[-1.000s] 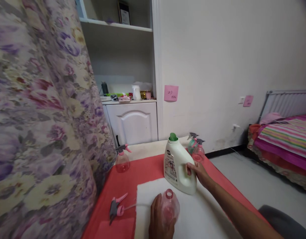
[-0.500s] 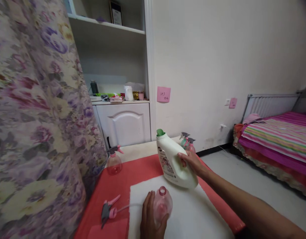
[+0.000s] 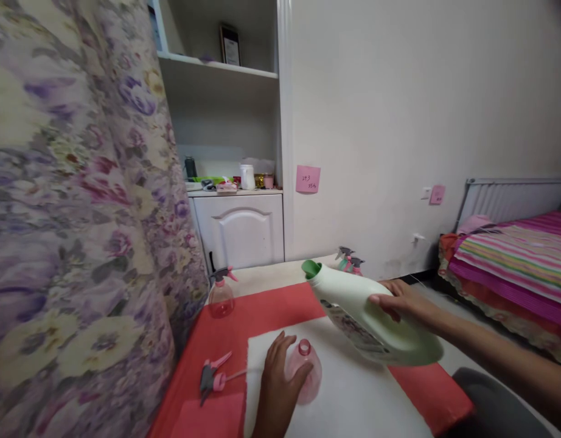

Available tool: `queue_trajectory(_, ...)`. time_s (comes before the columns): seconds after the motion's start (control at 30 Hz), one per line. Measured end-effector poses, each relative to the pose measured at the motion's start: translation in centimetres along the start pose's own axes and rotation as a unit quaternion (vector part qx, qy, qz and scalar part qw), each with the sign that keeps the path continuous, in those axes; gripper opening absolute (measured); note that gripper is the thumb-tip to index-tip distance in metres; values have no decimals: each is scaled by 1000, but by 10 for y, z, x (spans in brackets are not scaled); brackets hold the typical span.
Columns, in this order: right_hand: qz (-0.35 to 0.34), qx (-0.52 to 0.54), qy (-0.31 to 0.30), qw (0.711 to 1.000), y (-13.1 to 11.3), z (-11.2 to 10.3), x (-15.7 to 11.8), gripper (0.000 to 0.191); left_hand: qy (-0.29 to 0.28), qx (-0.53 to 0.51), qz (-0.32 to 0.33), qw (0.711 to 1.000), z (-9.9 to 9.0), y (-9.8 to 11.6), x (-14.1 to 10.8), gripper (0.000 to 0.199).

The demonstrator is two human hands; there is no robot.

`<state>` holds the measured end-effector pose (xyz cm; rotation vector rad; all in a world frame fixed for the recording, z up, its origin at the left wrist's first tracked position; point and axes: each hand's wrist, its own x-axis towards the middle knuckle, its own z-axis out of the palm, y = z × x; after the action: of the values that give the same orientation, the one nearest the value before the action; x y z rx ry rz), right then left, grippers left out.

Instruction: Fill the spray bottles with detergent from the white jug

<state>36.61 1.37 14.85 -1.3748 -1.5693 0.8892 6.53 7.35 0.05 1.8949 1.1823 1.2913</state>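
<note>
My right hand (image 3: 397, 301) grips the handle of a pale green detergent jug (image 3: 353, 286), tilted far over to the left with its green spout high above the table. Below and left of that spout stands an uncapped pink spray bottle (image 3: 311, 380), upright on a white cloth (image 3: 353, 401). My left hand (image 3: 280, 371) curves around the bottle's left side, thumb across its front; the palm side is hidden. To the left lies a detached grey and pink spray head (image 3: 212, 380), its tube reaching onto the cloth. No liquid is visible leaving the jug.
Another pink spray bottle (image 3: 221, 299) stands at the table's back left. Two more sprayers (image 3: 347, 258) are partly hidden behind the jug. A red cover (image 3: 271, 307) lies on the table, a floral curtain (image 3: 102, 213) hangs at left, and a bed (image 3: 527, 255) is at right.
The jug has tipped further over, its base swinging right with my right hand. My left fingers have spread somewhat around the bottle. The whole view has shifted slightly.
</note>
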Motion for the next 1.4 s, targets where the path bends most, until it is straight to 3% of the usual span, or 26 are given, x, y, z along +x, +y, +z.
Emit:
queue_trajectory(0.2,40,-30,-30,998,-3,-7,-17,36,-38,-50,-48,997,7,7,14,40)
queue_trajectory(0.5,105,-63,-111,986,-7,-2,-34,38,-59,-114,-56,990,10,5,16,32)
queue_trajectory(0.87,116,-112,-156,975,-7,2,-38,48,-72,-143,-54,986,16,-1,13,28)
queue_trajectory(1.17,118,-130,-168,970,-7,3,-41,42,-111,-177,-45,977,4,13,11,17)
queue_trajectory(1.4,115,-203,-171,957,-11,3,-37,46,-100,-199,-76,972,2,1,12,34)
